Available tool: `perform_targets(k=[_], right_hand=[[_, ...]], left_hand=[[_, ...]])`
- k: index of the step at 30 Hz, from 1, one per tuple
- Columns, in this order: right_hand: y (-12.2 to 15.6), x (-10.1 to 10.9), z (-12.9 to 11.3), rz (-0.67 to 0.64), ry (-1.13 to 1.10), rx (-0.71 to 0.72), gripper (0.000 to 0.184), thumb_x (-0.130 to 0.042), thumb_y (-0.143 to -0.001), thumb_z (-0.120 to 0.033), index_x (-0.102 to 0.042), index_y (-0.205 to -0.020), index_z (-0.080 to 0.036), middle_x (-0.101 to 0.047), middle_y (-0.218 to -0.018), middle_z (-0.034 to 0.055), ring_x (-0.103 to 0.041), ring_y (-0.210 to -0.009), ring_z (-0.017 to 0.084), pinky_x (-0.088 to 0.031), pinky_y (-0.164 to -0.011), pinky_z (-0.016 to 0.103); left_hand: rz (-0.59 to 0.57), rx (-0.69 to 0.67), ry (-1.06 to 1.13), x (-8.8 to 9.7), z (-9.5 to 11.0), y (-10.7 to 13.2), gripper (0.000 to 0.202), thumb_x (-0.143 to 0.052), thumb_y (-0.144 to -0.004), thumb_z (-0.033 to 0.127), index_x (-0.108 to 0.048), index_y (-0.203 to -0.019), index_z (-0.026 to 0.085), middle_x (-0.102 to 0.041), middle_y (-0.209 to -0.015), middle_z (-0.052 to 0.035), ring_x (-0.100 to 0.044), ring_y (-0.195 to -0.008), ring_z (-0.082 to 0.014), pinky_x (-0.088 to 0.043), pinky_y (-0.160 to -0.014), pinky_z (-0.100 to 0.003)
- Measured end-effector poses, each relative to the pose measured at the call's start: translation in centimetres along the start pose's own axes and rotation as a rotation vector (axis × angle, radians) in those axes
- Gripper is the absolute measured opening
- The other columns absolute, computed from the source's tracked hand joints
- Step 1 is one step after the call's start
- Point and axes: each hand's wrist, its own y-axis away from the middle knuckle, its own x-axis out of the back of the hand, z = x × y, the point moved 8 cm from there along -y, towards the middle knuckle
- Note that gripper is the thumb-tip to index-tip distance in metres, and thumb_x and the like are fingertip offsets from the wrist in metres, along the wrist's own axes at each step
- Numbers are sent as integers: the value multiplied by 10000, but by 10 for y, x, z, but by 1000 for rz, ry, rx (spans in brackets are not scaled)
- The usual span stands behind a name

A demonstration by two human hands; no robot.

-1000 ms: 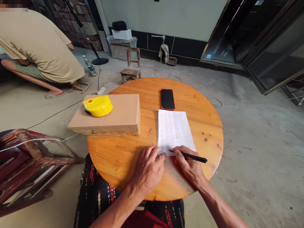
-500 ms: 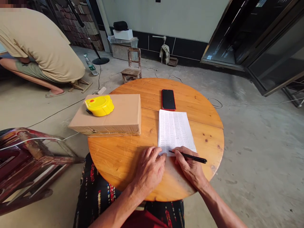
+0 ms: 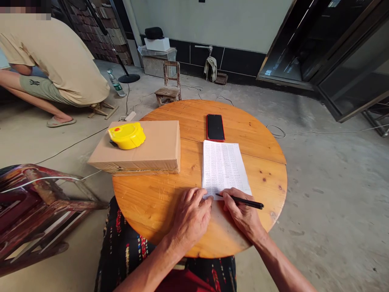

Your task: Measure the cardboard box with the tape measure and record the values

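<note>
Closed around a black pen (image 3: 247, 201), my right hand (image 3: 241, 213) rests at the lower right of a stack of white paper (image 3: 225, 166). The pen's tip meets the top sheet near its bottom edge, and rows of small writing cover the sheet above. My left hand (image 3: 194, 213) lies on the table and the paper's lower left corner, fingers stretched out and holding nothing. Beyond the paper lies a phone (image 3: 215, 127) with a red edge and a dark screen. To the left, a yellow tape measure (image 3: 127, 136) sits on a brown cardboard box (image 3: 161, 142).
The round wooden table (image 3: 261, 150) carries these things. A small wooden chair (image 3: 168, 87) stands behind it, a reddish wooden chair (image 3: 45, 207) at left. Another person (image 3: 57, 61) sits low at the far left beside a plastic bottle (image 3: 116, 83). Cables cross the floor.
The other person at the far left has shifted, with the arm, leg and foot in a different position. My hands and the pen show almost no movement.
</note>
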Motion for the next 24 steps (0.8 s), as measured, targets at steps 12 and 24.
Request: perform_targets(k=[12, 24], right_hand=[[0, 5, -2, 47, -71, -47, 244, -518, -928, -311, -684, -804, -181, -603, -539, -9, -545, -483, 133, -459, -513, 252], [1, 4, 1, 39, -96, -73, 249, -515, -942, -322, -684, -832, -176, -588, -557, -13, -536, -508, 130, -449, -535, 247]], left_hand=[[2, 4, 17, 0, 0, 1, 276, -496, -910, 120, -652, -1125, 196, -611, -1126, -86, -521, -1025, -253, -499, -866, -449], [-14, 18, 7, -1, -2, 1, 282, -512, -901, 121, -649, -1136, 197, -612, -1139, -83, -521, -1036, -258, -498, -875, -452]])
